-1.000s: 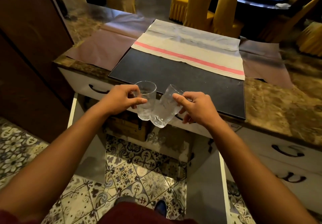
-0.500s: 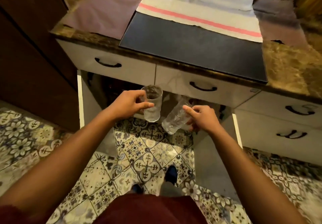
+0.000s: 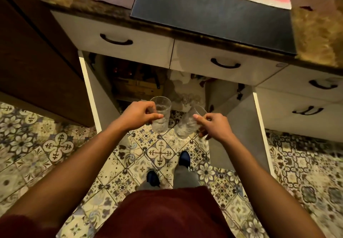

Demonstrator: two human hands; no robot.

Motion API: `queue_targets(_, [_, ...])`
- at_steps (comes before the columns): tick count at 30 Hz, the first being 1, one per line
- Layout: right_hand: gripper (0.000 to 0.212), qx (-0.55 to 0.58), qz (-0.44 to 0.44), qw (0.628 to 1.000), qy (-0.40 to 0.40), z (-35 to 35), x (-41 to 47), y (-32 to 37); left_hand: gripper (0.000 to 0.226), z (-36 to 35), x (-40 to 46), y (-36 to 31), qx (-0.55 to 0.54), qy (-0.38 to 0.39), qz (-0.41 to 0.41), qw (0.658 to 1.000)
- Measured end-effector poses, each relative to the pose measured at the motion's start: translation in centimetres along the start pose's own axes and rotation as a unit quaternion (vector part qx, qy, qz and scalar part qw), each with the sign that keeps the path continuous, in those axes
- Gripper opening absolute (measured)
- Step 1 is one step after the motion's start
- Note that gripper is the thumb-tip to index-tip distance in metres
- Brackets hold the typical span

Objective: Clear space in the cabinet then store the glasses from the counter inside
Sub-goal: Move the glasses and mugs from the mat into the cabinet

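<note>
My left hand [image 3: 138, 116] grips a clear textured glass [image 3: 161, 114], held upright. My right hand [image 3: 213, 126] grips a second clear glass [image 3: 186, 124], tilted with its rim to the upper right. Both glasses hang side by side above the patterned floor, just in front of the open cabinet [image 3: 144, 82] under the counter. Inside the cabinet I see a cardboard box [image 3: 137, 87], some dark items behind it, and crumpled white material [image 3: 181, 76] on the right. Much of the interior is dark.
Two cabinet doors stand open, the left door [image 3: 89, 87] and the right door [image 3: 258, 119], flanking my arms. Shut drawers with black handles [image 3: 225, 65] sit above the opening. A black mat [image 3: 213, 15] lies on the marble counter. My feet [image 3: 183, 159] stand on patterned tiles.
Both hands have carried the glasses from counter height down to the front of the open cabinet. My view has tilted downward, showing more floor and my feet.
</note>
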State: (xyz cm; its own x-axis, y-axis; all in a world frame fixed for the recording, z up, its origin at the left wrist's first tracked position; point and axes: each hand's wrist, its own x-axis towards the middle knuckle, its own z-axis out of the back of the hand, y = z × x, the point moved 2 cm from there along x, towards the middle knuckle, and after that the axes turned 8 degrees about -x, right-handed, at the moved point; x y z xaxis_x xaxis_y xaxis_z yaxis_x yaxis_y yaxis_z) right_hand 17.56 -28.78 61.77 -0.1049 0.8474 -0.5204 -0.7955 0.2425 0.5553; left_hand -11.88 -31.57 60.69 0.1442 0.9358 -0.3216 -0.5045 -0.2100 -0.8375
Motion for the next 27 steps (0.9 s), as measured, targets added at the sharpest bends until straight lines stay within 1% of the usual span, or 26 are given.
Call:
queue_targets(5, [0.05,-0.001,-0.005,1.0,0.016,-1.1,0.0,-0.8,0.031,-1.2,-0.3,1.5,-0.037,0.005,0.02,0.999])
queue_targets(8, [0.052,-0.004,-0.002,1.0,0.019,-1.6,0.4,-1.3,0.04,-1.5,0.2,2.2,-0.096,-0.012,0.042,0.994])
queue_targets(10, [0.055,-0.004,0.003,1.0,0.018,-1.6,0.9,-1.7,0.041,-1.7,0.8,2.2,-0.124,-0.018,0.05,0.991])
queue_targets(15, [0.054,-0.003,0.014,1.0,0.024,0.2,3.5,-2.7,0.044,-2.4,2.8,1.6,-0.076,-0.022,0.054,0.995])
queue_targets(17, [0.055,-0.016,0.021,0.999,0.032,1.1,5.1,-3.0,0.046,-2.8,3.9,1.3,-0.081,-0.027,0.061,0.994])
queue_targets(19, [0.057,-0.027,0.026,0.998,0.044,1.9,7.0,-3.3,0.044,-3.2,5.3,1.2,-0.087,-0.036,0.069,0.993])
queue_targets(22, [0.056,-0.037,0.036,0.996,0.067,2.8,10.2,-4.1,0.037,-4.3,7.8,1.2,-0.083,-0.056,0.087,0.991])
queue_targets(27, [0.052,-0.046,0.031,0.994,0.09,3.6,15.3,-6.2,0.041,-6.9,12.1,0.9,-0.076,-0.081,0.14,0.984])
